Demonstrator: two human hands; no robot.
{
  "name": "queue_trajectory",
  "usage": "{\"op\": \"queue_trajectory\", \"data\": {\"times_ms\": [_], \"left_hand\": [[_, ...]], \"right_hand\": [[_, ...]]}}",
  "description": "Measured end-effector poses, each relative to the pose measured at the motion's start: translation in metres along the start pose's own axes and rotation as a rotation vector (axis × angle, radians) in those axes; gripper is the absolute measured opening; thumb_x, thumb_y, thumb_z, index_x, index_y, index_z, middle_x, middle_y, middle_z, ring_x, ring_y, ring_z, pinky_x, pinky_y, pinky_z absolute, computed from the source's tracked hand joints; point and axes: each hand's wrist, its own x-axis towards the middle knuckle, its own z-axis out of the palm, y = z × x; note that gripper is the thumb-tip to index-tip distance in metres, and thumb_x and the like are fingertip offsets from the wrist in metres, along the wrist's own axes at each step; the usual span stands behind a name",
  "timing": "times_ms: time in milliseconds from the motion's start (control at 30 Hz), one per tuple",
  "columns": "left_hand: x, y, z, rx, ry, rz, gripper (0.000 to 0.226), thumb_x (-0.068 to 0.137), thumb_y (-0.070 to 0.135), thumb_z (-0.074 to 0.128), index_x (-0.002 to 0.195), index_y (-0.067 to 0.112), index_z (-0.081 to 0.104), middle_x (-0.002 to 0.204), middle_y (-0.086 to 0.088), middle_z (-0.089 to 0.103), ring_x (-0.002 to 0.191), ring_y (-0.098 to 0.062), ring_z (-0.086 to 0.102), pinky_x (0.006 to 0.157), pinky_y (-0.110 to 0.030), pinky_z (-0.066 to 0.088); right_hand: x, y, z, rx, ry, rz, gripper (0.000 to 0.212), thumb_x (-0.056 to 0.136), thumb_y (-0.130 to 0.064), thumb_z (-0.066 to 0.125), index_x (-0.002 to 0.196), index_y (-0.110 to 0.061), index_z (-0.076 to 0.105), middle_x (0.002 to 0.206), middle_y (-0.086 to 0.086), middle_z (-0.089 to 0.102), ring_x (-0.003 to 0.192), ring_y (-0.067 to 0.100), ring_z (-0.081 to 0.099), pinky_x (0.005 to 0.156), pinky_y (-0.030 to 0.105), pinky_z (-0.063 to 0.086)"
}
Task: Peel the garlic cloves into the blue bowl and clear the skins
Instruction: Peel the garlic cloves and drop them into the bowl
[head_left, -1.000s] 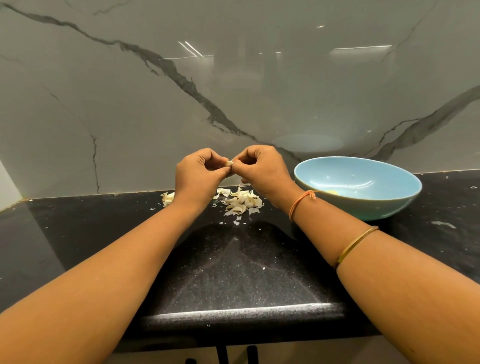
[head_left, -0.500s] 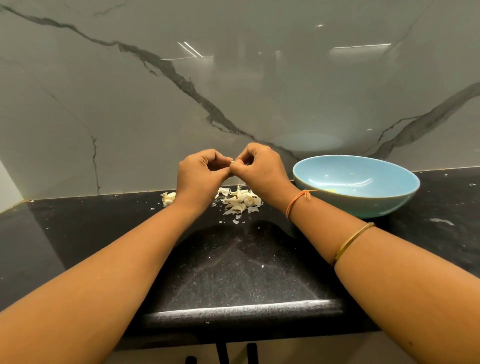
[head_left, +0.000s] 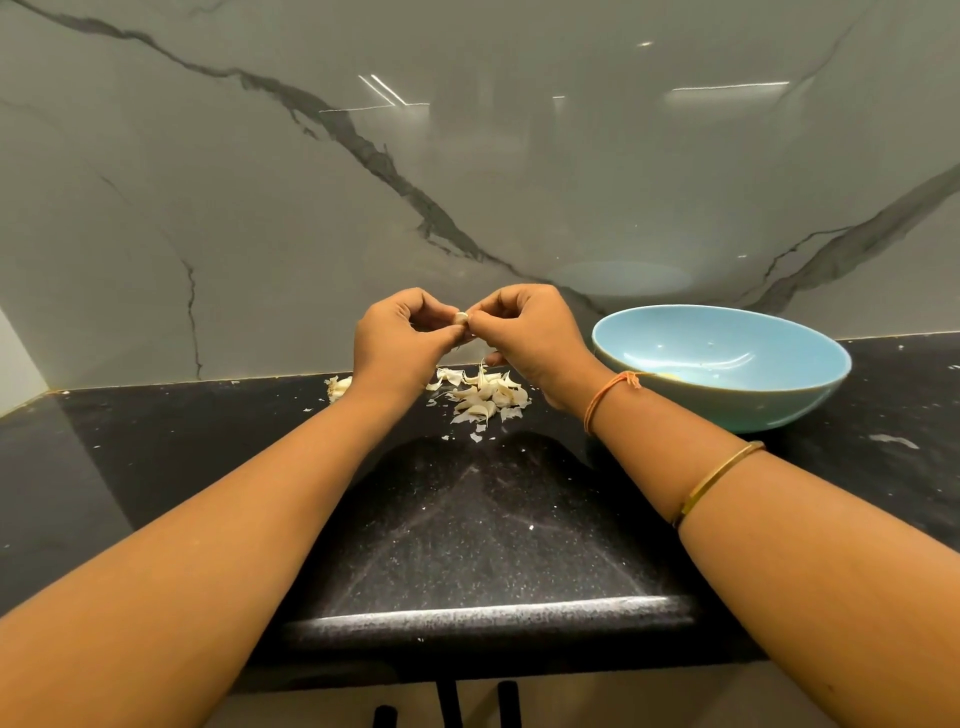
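Observation:
A small pale garlic clove (head_left: 461, 317) is held above the black counter between both hands. My left hand (head_left: 397, 343) pinches it from the left and my right hand (head_left: 524, 332) pinches it from the right, fingers curled. Below the hands lies a heap of whitish garlic skins (head_left: 485, 395) on the counter. More garlic (head_left: 337, 387) sits partly hidden behind my left wrist. The blue bowl (head_left: 727, 400) stands to the right, with a yellowish peeled clove (head_left: 667, 376) inside near its left wall.
The black speckled counter (head_left: 467, 530) runs back to a grey marbled wall (head_left: 311, 208). Small skin flakes are scattered over it, one at the right (head_left: 893, 440). The counter's front edge (head_left: 493, 613) is near me.
Both hands have shifted slightly and the clove shows more plainly between the fingertips. The bowl and the skin heap have not moved.

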Motion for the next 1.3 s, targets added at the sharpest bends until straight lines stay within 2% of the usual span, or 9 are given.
{"op": "queue_trajectory", "data": {"times_ms": [67, 233, 467, 600, 700, 867, 1167, 1233, 1300], "left_hand": [[0.0002, -0.0009, 0.0004, 0.023, 0.002, 0.003, 0.02, 0.076, 0.007, 0.077, 0.069, 0.021, 0.063, 0.069, 0.008, 0.065, 0.06, 0.004, 0.062, 0.063, -0.013, 0.052], [-0.0002, 0.0021, 0.0013, 0.056, 0.012, -0.002, 0.019, 0.074, 0.009, 0.078, 0.069, 0.021, 0.063, 0.069, 0.008, 0.065, 0.066, -0.005, 0.062, 0.065, -0.019, 0.054], [-0.0019, 0.004, 0.0018, 0.079, 0.0, -0.038, 0.016, 0.075, 0.008, 0.076, 0.072, 0.02, 0.066, 0.07, 0.008, 0.066, 0.068, -0.005, 0.063, 0.068, -0.02, 0.055], [-0.0018, 0.004, 0.0024, 0.062, -0.002, -0.064, 0.021, 0.075, 0.004, 0.074, 0.068, 0.022, 0.066, 0.071, 0.006, 0.067, 0.07, -0.011, 0.066, 0.074, -0.03, 0.058], [-0.0023, 0.0025, 0.0027, 0.051, -0.006, -0.073, 0.022, 0.076, 0.005, 0.074, 0.066, 0.023, 0.065, 0.072, 0.003, 0.069, 0.074, -0.016, 0.068, 0.077, -0.037, 0.058], [-0.0017, 0.0004, 0.0025, 0.043, -0.015, -0.076, 0.021, 0.076, 0.006, 0.074, 0.066, 0.022, 0.065, 0.072, -0.002, 0.069, 0.076, -0.02, 0.068, 0.079, -0.043, 0.058], [-0.0038, 0.0023, 0.0038, -0.009, -0.029, -0.08, 0.016, 0.079, 0.004, 0.072, 0.071, 0.016, 0.065, 0.07, -0.001, 0.066, 0.069, -0.01, 0.065, 0.073, -0.028, 0.058], [-0.004, 0.0025, 0.0042, -0.027, -0.046, -0.069, 0.005, 0.081, 0.006, 0.072, 0.079, 0.01, 0.069, 0.07, 0.0, 0.066, 0.065, -0.007, 0.065, 0.069, -0.022, 0.057], [-0.0042, 0.0035, 0.0038, -0.06, -0.051, -0.064, 0.007, 0.082, 0.007, 0.071, 0.089, 0.004, 0.071, 0.071, -0.001, 0.067, 0.062, -0.003, 0.064, 0.065, -0.017, 0.055]], "right_hand": [[0.0, -0.0002, -0.0002, -0.054, 0.009, -0.021, 0.01, 0.083, -0.008, 0.063, 0.084, 0.0, 0.069, 0.075, 0.01, 0.065, 0.068, 0.017, 0.059, 0.056, 0.026, 0.056], [0.0004, -0.0029, -0.0005, -0.251, 0.041, -0.111, 0.011, 0.084, -0.014, 0.062, 0.082, -0.005, 0.068, 0.072, 0.003, 0.063, 0.071, 0.02, 0.061, 0.07, 0.042, 0.056], [-0.0013, -0.0033, 0.0041, -0.481, 0.085, -0.201, 0.012, 0.084, -0.017, 0.058, 0.076, -0.009, 0.062, 0.084, 0.006, 0.065, 0.076, 0.019, 0.057, 0.068, 0.035, 0.049], [-0.001, -0.0034, 0.0062, -0.599, 0.089, -0.21, 0.013, 0.087, -0.019, 0.054, 0.075, -0.013, 0.055, 0.089, 0.007, 0.061, 0.08, 0.019, 0.052, 0.064, 0.026, 0.034], [-0.0008, -0.0035, 0.0065, -0.644, 0.103, -0.234, 0.015, 0.087, -0.018, 0.053, 0.08, -0.008, 0.061, 0.091, 0.008, 0.06, 0.079, 0.017, 0.048, 0.065, 0.025, 0.03], [-0.0016, -0.0036, 0.0071, -0.699, 0.111, -0.275, 0.023, 0.088, -0.018, 0.052, 0.083, -0.003, 0.07, 0.091, 0.009, 0.063, 0.083, 0.02, 0.054, 0.065, 0.027, 0.035], [-0.0001, -0.0009, 0.0071, -0.608, 0.135, -0.285, 0.023, 0.084, -0.016, 0.055, 0.077, -0.004, 0.073, 0.079, 0.009, 0.065, 0.072, 0.018, 0.052, 0.064, 0.032, 0.044], [0.0004, -0.0006, 0.0054, -0.515, 0.151, -0.266, 0.021, 0.083, -0.013, 0.056, 0.075, -0.004, 0.073, 0.072, 0.008, 0.066, 0.069, 0.019, 0.057, 0.066, 0.037, 0.05], [0.0009, 0.0003, 0.0033, -0.418, 0.157, -0.235, 0.019, 0.082, -0.01, 0.057, 0.074, -0.005, 0.073, 0.069, 0.007, 0.067, 0.066, 0.02, 0.062, 0.066, 0.04, 0.054]]}}
